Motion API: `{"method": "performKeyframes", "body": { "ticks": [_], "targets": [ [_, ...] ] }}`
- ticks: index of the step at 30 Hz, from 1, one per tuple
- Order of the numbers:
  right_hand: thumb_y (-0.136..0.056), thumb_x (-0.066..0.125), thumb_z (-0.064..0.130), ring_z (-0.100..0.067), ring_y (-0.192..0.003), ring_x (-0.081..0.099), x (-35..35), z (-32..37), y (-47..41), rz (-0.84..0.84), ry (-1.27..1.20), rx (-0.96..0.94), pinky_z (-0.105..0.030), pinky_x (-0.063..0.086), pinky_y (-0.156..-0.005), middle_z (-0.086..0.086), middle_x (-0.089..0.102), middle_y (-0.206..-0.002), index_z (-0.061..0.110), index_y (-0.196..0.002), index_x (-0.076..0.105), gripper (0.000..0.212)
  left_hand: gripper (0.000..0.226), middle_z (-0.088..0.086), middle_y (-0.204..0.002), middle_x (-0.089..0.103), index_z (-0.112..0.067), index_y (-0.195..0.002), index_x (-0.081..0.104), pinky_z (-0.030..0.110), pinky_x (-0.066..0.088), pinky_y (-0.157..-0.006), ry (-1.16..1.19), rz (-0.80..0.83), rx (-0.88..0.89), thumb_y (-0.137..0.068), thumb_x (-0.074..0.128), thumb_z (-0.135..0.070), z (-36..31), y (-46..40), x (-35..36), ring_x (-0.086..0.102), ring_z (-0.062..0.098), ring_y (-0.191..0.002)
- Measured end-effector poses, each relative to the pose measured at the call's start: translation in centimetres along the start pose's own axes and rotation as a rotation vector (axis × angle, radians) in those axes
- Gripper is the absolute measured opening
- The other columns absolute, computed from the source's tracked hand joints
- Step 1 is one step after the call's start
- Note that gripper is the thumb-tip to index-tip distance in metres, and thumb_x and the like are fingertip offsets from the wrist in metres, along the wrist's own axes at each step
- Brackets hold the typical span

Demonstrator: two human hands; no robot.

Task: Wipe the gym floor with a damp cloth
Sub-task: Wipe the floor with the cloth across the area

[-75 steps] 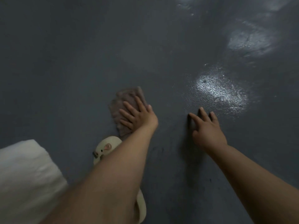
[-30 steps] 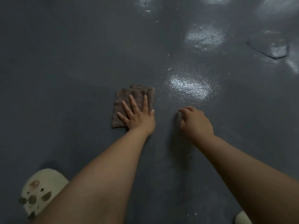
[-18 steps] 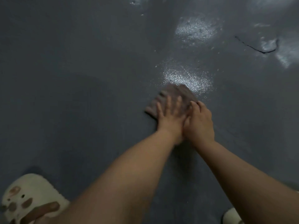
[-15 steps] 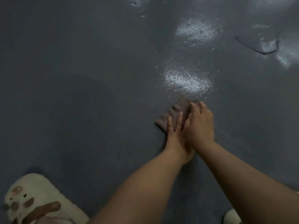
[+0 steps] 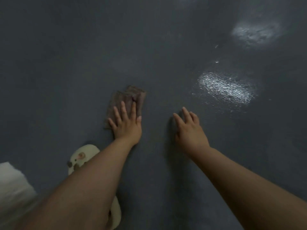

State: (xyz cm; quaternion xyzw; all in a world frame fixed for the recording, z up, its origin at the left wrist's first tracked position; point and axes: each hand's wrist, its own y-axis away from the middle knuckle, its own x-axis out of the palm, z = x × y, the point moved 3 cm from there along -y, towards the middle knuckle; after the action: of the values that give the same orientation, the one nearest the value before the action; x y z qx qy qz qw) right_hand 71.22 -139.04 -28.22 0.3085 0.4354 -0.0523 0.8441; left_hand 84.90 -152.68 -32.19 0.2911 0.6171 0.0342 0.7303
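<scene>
A folded brown cloth (image 5: 126,98) lies flat on the dark grey gym floor (image 5: 66,63) near the middle of the view. My left hand (image 5: 126,123) presses on its near half with straight, spread fingers. My right hand (image 5: 189,128) rests on the bare floor to the right of the cloth, fingers straight, apart from the cloth and the left hand. Part of the cloth is hidden under my left palm.
A cream slipper (image 5: 83,158) sits on the floor under my left forearm. White fabric (image 5: 13,185) shows at the lower left edge. Two shiny patches reflect light at the right (image 5: 226,88) and upper right (image 5: 255,32).
Half a second ago both hands were together on the cloth by the shiny patch. The left hand has since slid the cloth left, and the right hand has come off onto the bare floor.
</scene>
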Motion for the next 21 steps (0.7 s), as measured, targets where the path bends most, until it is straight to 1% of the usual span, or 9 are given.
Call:
{"method": "performKeyframes", "body": {
  "ticks": [2, 4, 7, 9, 11, 13, 16, 19, 21],
  "targets": [
    [-0.096, 0.041, 0.019, -0.029, -0.145, 0.0, 0.9, 1.5, 0.0, 0.046, -0.023, -0.014, -0.034, 0.012, -0.116, -0.008, -0.005, -0.159, 0.022, -0.151, 0.014, 0.062, 0.059, 0.004, -0.157, -0.02, -0.033, -0.15, -0.009, 0.06, -0.001, -0.113, 0.114, 0.002, -0.122, -0.101, 0.022, -0.043, 0.1, 1.4, 0.8, -0.018, 0.034, -0.144],
    [-0.097, 0.039, 0.02, -0.029, -0.145, -0.001, 1.7, 2.4, 0.0, 0.088, -0.017, -0.015, -0.034, 0.012, -0.116, -0.008, -0.005, -0.159, 0.022, -0.152, 0.012, 0.061, 0.063, 0.008, -0.158, -0.019, -0.034, -0.15, -0.009, 0.062, -0.003, -0.111, 0.159, 0.004, -0.134, -0.1, 0.028, -0.045, -1.8, 3.9, 1.7, -0.018, 0.038, -0.143],
    [-0.101, 0.031, 0.026, -0.032, -0.145, -0.007, 2.3, 3.4, 0.1, 0.116, 0.067, -0.015, -0.035, 0.004, -0.117, -0.012, -0.006, -0.159, 0.017, -0.152, 0.005, 0.058, 0.076, 0.012, -0.154, -0.028, -0.034, -0.144, -0.024, 0.064, -0.011, -0.107, 0.032, 0.073, 0.062, -0.097, 0.035, -0.044, -4.5, 7.3, 3.1, -0.025, 0.042, -0.139],
    [-0.103, 0.027, 0.027, -0.032, -0.145, -0.01, 2.7, 3.6, 0.1, 0.116, 0.118, -0.019, -0.036, -0.003, -0.117, -0.014, -0.006, -0.159, 0.011, -0.152, 0.002, 0.057, 0.072, 0.01, -0.154, -0.03, -0.036, -0.144, -0.024, 0.064, -0.014, -0.106, -0.023, 0.085, 0.181, -0.098, 0.03, -0.045, -4.1, 7.0, 3.0, -0.027, 0.041, -0.139],
    [-0.102, 0.03, 0.026, -0.032, -0.145, -0.009, 2.9, 3.4, 0.1, 0.09, 0.098, 0.014, -0.037, 0.001, -0.117, -0.011, -0.005, -0.159, 0.011, -0.152, 0.005, 0.057, 0.062, 0.006, -0.156, -0.026, -0.038, -0.146, -0.018, 0.062, -0.012, -0.108, -0.019, 0.038, 0.256, -0.1, 0.023, -0.046, -2.5, 5.0, 2.5, -0.023, 0.036, -0.142],
    [-0.1, 0.031, 0.017, -0.029, -0.145, -0.01, 3.1, 3.2, 0.0, 0.091, 0.093, 0.047, -0.037, 0.01, -0.116, -0.005, -0.008, -0.16, 0.014, -0.152, 0.005, 0.058, 0.06, 0.003, -0.156, -0.024, -0.038, -0.148, -0.014, 0.061, -0.01, -0.109, -0.011, 0.001, 0.251, -0.101, 0.021, -0.046, -0.7, 2.6, 1.8, -0.02, 0.033, -0.143],
    [-0.098, 0.026, 0.007, -0.027, -0.145, -0.012, 3.2, 3.3, 0.0, 0.109, 0.099, 0.077, -0.038, 0.016, -0.115, 0.0, -0.011, -0.159, 0.017, -0.152, 0.002, 0.06, 0.058, 0.004, -0.157, -0.022, -0.036, -0.149, -0.012, 0.06, -0.009, -0.11, 0.087, -0.042, 0.077, -0.101, 0.021, -0.045, 2.4, -0.4, 0.8, -0.02, 0.033, -0.143],
    [-0.098, 0.025, 0.006, -0.027, -0.145, -0.012, 3.2, 3.4, -0.2, 0.109, 0.103, 0.089, -0.04, 0.016, -0.115, 0.0, -0.01, -0.16, 0.018, -0.152, 0.004, 0.059, 0.057, 0.004, -0.158, -0.019, -0.036, -0.15, -0.008, 0.061, -0.007, -0.11, 0.241, -0.054, -0.181, -0.101, 0.02, -0.044, 5.2, -1.5, 0.8, -0.019, 0.035, -0.143],
    [-0.099, 0.027, 0.009, -0.028, -0.145, -0.011, 3.2, 3.4, -0.3, 0.115, 0.099, 0.103, -0.04, 0.017, -0.115, 0.0, -0.009, -0.16, 0.018, -0.152, 0.005, 0.058, 0.057, 0.006, -0.158, -0.016, -0.035, -0.151, -0.002, 0.062, -0.004, -0.11, 0.367, -0.085, -0.363, -0.101, 0.023, -0.044, 6.3, -1.0, 1.2, -0.016, 0.035, -0.144]
  ]
}}
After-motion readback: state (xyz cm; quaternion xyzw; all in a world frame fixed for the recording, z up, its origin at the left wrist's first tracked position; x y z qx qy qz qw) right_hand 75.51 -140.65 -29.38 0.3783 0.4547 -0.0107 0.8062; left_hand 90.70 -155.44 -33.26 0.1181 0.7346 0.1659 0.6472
